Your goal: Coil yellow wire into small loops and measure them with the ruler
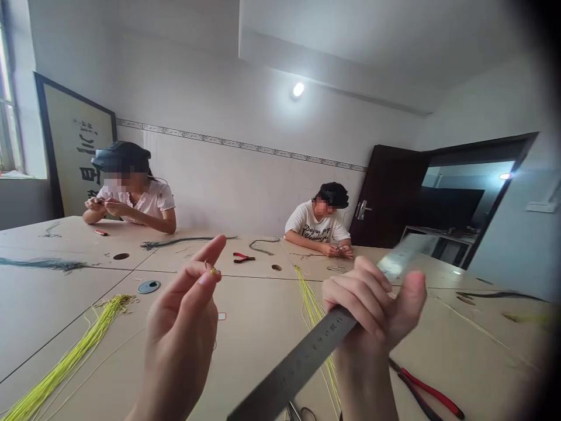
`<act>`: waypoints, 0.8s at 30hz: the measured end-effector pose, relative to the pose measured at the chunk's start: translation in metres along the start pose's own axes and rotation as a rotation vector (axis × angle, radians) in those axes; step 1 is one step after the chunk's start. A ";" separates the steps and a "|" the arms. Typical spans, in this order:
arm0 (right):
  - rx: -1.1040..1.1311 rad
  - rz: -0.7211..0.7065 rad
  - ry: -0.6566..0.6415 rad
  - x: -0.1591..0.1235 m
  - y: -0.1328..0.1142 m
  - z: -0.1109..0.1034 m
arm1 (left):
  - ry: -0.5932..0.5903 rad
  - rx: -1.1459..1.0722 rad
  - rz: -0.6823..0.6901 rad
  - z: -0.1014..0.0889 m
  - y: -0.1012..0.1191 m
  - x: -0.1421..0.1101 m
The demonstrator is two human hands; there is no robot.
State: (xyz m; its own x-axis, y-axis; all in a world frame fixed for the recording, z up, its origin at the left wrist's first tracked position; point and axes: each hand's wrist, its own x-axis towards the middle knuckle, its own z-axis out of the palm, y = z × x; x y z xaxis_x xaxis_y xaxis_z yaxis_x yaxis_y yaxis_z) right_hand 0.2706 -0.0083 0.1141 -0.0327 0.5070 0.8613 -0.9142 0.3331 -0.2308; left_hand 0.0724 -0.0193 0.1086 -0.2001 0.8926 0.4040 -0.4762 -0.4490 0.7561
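My left hand (182, 327) is raised at centre left, with thumb and index finger pinching a small yellow piece (214, 271). A thin, dark reddish bit sticks up beside it; the rest is hidden by the fingers. In my right hand (372, 304) is a steel ruler (302, 359), slanting from lower left to upper right, its far end blurred. Behind and below the ruler lies a bundle of yellow-green cords (309, 292). Red-handled pliers (427, 389) rest on the table to the right of my right wrist.
Another yellow-green cord bundle (83, 351) lies at left near a grommet cap (148, 286). Smaller red-handled pliers (243, 257) and dark cords (188, 240) are farther back. Two people sit across the table (258, 374), a person at left (135, 202) and another at right (318, 225).
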 end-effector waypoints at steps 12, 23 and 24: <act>0.138 -0.071 0.043 -0.003 0.023 0.015 | -0.187 -0.024 -0.094 0.001 -0.006 -0.004; -0.074 0.230 0.109 0.006 0.008 0.020 | -0.383 -0.056 -0.228 0.001 0.001 0.002; -0.135 0.381 0.086 0.006 0.008 0.021 | -0.398 -0.025 -0.226 0.000 0.002 0.003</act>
State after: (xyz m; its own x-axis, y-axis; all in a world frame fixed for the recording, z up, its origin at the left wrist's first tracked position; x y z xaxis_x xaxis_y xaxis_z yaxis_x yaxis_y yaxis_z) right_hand 0.2544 -0.0193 0.1270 -0.3196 0.6772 0.6628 -0.7815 0.2072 -0.5885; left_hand 0.0710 -0.0177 0.1109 0.2532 0.8808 0.4000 -0.4913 -0.2391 0.8375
